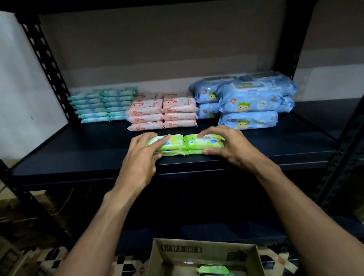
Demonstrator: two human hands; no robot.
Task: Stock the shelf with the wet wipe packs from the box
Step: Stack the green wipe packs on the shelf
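Two bare forearms reach forward to a dark shelf [74,160]. The left hand [141,154] grips the left end of the green wet wipe packs [195,145], with its fingers spread across the top and its thumb pressed against the front edge. These packs sit in two short stacks that touch side by side, between the hands at the shelf's front edge. The right hand [225,145] clasps their right end the same way, fingers on top and thumb at the front. Beyond the left hand stand teal packs [102,104]. Beyond both hands are pink packs [161,111], and beyond the right hand are blue packs [248,100]. Below the wrists, an open cardboard box [214,250] on a patterned tile floor [127,265] holds another green pack [214,270].
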